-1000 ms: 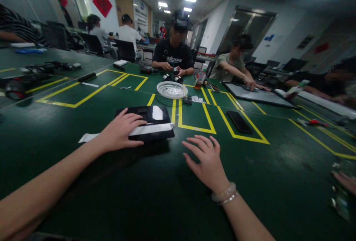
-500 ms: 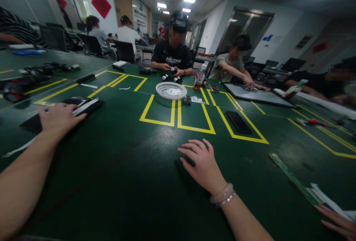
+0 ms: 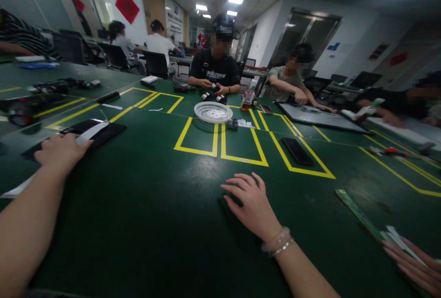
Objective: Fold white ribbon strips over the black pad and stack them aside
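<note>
Basket [image 3: 212, 111] white, mid-table, contents unclear. Black panel [image 3: 99, 132] far left, long axis running away rightward, white strip [image 3: 90, 132] on top. Left hand [image 3: 60, 152] flat on panel's near end, fingers loose. Right hand [image 3: 251, 201] open, spread on table [image 3: 155, 224].

Bare forearms, pale beaded bracelet [image 3: 278, 242]

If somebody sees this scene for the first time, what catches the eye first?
The yellow tape boxes on the dark green table stand out, with a white basket at their far edge. Nearer, the left hand lies on a flat black device at the left, and the right hand rests spread on bare table.
</note>
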`<state>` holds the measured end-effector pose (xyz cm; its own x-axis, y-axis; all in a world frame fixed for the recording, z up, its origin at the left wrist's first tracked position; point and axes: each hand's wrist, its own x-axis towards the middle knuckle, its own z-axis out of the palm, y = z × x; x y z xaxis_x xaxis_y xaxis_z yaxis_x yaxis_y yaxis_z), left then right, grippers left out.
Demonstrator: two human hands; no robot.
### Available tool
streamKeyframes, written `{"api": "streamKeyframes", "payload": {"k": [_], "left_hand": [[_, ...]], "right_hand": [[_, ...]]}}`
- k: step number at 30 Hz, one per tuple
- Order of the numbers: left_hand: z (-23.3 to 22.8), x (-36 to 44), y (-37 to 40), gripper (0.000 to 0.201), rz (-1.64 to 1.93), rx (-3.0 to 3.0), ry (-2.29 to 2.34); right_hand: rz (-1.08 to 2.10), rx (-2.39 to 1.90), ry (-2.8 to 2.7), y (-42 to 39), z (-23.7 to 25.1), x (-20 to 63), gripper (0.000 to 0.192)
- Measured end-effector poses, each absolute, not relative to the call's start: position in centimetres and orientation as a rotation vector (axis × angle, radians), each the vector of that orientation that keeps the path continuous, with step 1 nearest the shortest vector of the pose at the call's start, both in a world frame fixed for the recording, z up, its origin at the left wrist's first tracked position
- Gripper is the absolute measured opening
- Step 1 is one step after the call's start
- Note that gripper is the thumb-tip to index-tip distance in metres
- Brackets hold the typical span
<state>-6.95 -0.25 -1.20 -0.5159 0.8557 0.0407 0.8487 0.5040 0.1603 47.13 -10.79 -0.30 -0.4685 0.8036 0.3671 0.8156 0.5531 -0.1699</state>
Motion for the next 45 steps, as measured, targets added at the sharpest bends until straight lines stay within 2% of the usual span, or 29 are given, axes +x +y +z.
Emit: {"api": "streamKeyframes", "payload": {"k": [4, 14, 20, 26, 28, 30, 33, 39, 43, 45], "left_hand": [[-0.9, -6.6, -0.3, 0.072, 0.209, 1.373, 2.744], [1.0, -3.3, -0.2, 0.057, 0.365, 1.63, 2.522], [0.9, 4.8, 0.4, 0.055, 0.501, 2.039, 1.922], [0.2, 14.4, -4.2, 0.034, 0.372, 2.325, 0.914], [0.2, 16.2, -5.9, 0.031, 0.349, 2.307, 0.773], [0.2, 17.0, -6.8, 0.034, 0.347, 2.299, 0.736], [0.0, 16.3, -6.1, 0.041, 0.312, 2.327, 0.914], [0.0, 7.8, -0.4, 0.074, 0.411, 2.252, 1.747], [0.0, -0.7, 0.6, 0.09, 0.317, 1.886, 2.383], [-0.3, -4.3, 0.2, 0.098, 0.255, 1.764, 2.479]], "right_hand": [[-0.024, -1.307, -2.388, -10.8, -0.2, 47.1, 0.022], [-0.02, -1.314, -2.405, -10.8, -0.2, 47.1, 0.025], [-0.008, -1.289, -2.458, -11.0, 0.0, 46.9, 0.033], [0.035, -1.247, -2.501, -11.2, 0.1, 46.8, 0.069], [0.079, -1.218, -2.531, -11.2, 0.2, 46.7, 0.067], [0.123, -1.193, -2.562, -11.3, 0.3, 46.6, 0.052], [0.138, -1.196, -2.555, -11.3, 0.5, 46.7, 0.038], [0.05, -1.289, -2.472, -11.0, 0.7, 47.2, 0.04], [0.088, -1.33, -2.481, -11.1, 0.7, 47.1, 0.04], [0.103, -1.331, -2.49, -11.2, 0.7, 47.0, 0.04]]}}
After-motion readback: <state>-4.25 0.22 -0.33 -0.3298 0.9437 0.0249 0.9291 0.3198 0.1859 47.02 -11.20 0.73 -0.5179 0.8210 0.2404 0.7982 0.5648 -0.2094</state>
